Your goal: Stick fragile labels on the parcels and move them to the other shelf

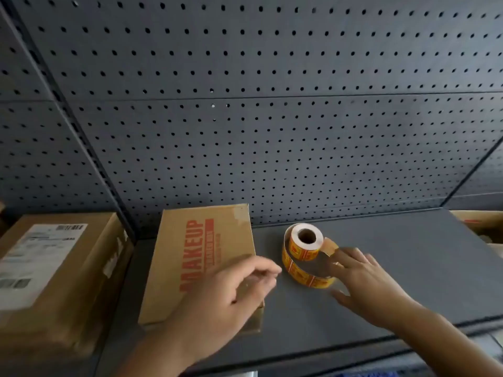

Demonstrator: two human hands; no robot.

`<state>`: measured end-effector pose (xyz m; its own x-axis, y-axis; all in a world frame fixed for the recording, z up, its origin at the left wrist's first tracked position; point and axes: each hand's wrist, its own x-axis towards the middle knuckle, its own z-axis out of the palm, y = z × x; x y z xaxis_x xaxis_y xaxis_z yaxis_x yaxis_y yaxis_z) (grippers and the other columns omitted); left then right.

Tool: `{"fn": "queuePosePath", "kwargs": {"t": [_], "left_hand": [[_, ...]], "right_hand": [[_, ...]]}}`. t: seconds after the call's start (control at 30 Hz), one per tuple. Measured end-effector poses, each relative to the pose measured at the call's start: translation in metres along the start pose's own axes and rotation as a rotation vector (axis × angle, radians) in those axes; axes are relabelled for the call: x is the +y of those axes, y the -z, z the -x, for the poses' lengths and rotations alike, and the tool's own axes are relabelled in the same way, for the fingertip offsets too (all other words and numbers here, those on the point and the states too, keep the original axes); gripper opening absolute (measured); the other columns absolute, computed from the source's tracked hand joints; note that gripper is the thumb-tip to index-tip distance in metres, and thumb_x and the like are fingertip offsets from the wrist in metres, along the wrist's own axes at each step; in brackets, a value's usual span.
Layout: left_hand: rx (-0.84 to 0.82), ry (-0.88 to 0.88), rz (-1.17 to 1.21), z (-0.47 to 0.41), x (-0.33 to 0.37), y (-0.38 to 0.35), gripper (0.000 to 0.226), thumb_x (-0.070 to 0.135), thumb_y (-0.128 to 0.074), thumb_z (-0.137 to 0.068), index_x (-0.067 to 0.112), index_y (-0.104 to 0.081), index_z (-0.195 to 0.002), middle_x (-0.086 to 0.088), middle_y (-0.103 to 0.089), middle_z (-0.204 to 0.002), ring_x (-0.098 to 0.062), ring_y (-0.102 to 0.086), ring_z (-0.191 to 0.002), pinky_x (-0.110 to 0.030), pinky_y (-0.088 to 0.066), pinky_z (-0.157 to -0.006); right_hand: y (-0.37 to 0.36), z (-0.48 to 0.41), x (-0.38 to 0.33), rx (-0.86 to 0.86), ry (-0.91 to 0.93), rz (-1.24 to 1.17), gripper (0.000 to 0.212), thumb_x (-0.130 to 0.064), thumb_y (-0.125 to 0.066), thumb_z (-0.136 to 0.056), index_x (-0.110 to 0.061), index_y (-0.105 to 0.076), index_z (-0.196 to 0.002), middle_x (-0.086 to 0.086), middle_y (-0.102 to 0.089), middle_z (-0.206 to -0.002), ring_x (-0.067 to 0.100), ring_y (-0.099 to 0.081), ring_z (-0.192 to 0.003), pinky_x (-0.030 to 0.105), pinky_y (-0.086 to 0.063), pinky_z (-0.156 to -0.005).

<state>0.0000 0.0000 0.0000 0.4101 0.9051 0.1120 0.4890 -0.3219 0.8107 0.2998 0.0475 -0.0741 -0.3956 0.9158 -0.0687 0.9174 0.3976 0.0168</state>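
Behind, pegboard (272,131) backs the makeup box (201,257) and label roll (306,240).

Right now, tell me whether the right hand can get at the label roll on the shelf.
Probably yes. The right hand lies open just beside the label roll, its fingertips at the unwound strip, and only bare shelf lies between them. The makeup box lies clear, beyond the roll.
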Motion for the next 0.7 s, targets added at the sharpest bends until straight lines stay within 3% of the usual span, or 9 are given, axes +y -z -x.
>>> {"fn": "queuePosePath", "kwargs": {"t": [0.1, 0.17, 0.2, 0.27, 0.37, 0.5, 0.7], "left_hand": [[0.034, -0.056, -0.151, -0.017, -0.006, -0.009, 0.024, 0.047, -0.052, -0.100, 0.040, -0.066, -0.118, 0.032, -0.064, -0.113, 0.009, -0.058, -0.112, -0.010, -0.044, -0.091], [0.034, -0.055, -0.172, -0.026, -0.009, -0.013, 0.024, 0.043, -0.054, -0.100, 0.039, -0.066, -0.120, 0.031, -0.065, -0.113, 0.009, -0.057, -0.111, -0.010, -0.044, -0.091], [0.040, -0.064, -0.170, -0.028, -0.008, -0.015, 0.023, 0.042, -0.054, -0.100, 0.039, -0.067, -0.120, 0.030, -0.065, -0.112, 0.008, -0.058, -0.110, -0.011, -0.044, -0.090], [0.051, -0.082, -0.172, -0.034, -0.005, -0.016, 0.022, 0.041, -0.056, -0.100, 0.037, -0.067, -0.119, 0.028, -0.066, -0.110, 0.008, -0.058, -0.108, -0.011, -0.044, -0.089], [0.057, -0.081, -0.140, -0.043, 0.000, -0.019, 0.020, 0.039, -0.059, -0.099, 0.035, -0.069, -0.116, 0.026, -0.068, -0.108, 0.007, -0.061, -0.105, -0.011, -0.046, -0.085], [0.068, -0.044, -0.084, -0.052, 0.002, -0.022, 0.014, 0.037, -0.063, -0.097, 0.034, -0.071, -0.109, 0.024, -0.070, -0.100, 0.005, -0.063, -0.098, -0.013, -0.048, -0.078], [0.048, 0.051, 0.094, -0.058, 0.000, -0.028, 0.024, 0.044, -0.069, -0.091, 0.033, -0.061, -0.111, 0.019, -0.072, -0.105, 0.006, -0.065, -0.100, -0.009, -0.049, -0.079]], "right_hand": [[-0.004, -0.004, 0.003, 0.115, 0.053, -0.034, 0.022, -0.034, -0.079, -0.081, -0.037, -0.069, -0.100, -0.017, -0.067, -0.105, 0.010, -0.062, -0.111, 0.039, -0.044, -0.113], [-0.001, -0.004, 0.003, 0.130, 0.026, -0.210, 0.017, -0.030, -0.076, -0.087, -0.040, -0.067, -0.097, -0.020, -0.068, -0.098, 0.004, -0.064, -0.100, 0.032, -0.038, -0.116], [0.004, -0.002, -0.001, 0.128, -0.031, -0.342, 0.015, -0.031, -0.071, -0.091, -0.044, -0.065, -0.095, -0.021, -0.069, -0.096, 0.005, -0.064, -0.098, 0.025, -0.042, -0.110], [0.018, -0.001, -0.007, 0.126, -0.131, -0.623, 0.014, -0.031, -0.067, -0.094, -0.043, -0.064, -0.089, -0.017, -0.070, -0.087, 0.002, -0.066, -0.086, 0.019, -0.050, -0.081], [0.033, -0.008, -0.016, 0.186, -0.236, -1.045, 0.008, -0.022, -0.067, -0.096, -0.030, -0.069, -0.098, 0.001, -0.073, -0.084, 0.011, -0.064, -0.072, 0.031, -0.051, -0.071], [0.050, -0.017, -0.029, 0.241, -0.339, -1.554, 0.018, -0.014, -0.061, -0.099, -0.019, -0.066, -0.115, 0.027, -0.070, -0.103, 0.031, -0.068, -0.082, 0.046, -0.055, -0.075], [0.063, -0.030, -0.045, 0.315, -0.400, -1.886, 0.032, -0.009, -0.058, -0.100, -0.015, -0.056, -0.131, 0.027, -0.070, -0.108, 0.032, -0.069, -0.086, 0.045, -0.059, -0.074]]}}
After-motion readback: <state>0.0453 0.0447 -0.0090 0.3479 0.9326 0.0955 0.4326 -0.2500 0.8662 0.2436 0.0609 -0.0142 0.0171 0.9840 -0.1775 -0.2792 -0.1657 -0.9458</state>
